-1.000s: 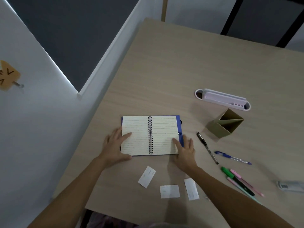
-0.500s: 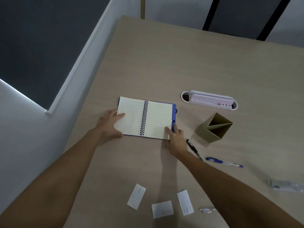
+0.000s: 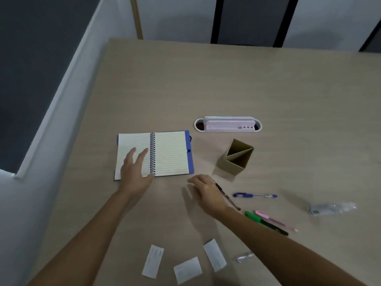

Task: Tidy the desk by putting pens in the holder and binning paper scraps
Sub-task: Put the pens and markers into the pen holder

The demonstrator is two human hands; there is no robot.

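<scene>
On the desk (image 3: 206, 79), four pens (image 3: 254, 195), three paper scraps (image 3: 187, 269), one holder (image 3: 236, 159).

1. Your left hand (image 3: 135, 172) is out flat, palm down, fingers loosely spread and pointing to the far side.
2. Your right hand (image 3: 207, 191) sits palm down, fingers relaxed and angled left, holding nothing.
3. Both forearms are bare, coming in from the near edge.

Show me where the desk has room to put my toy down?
The far half of the beige wooden desk, beyond the open spiral notebook and white oval organizer, is bare. The scattered pens and white paper scraps crowd the near side.
</scene>
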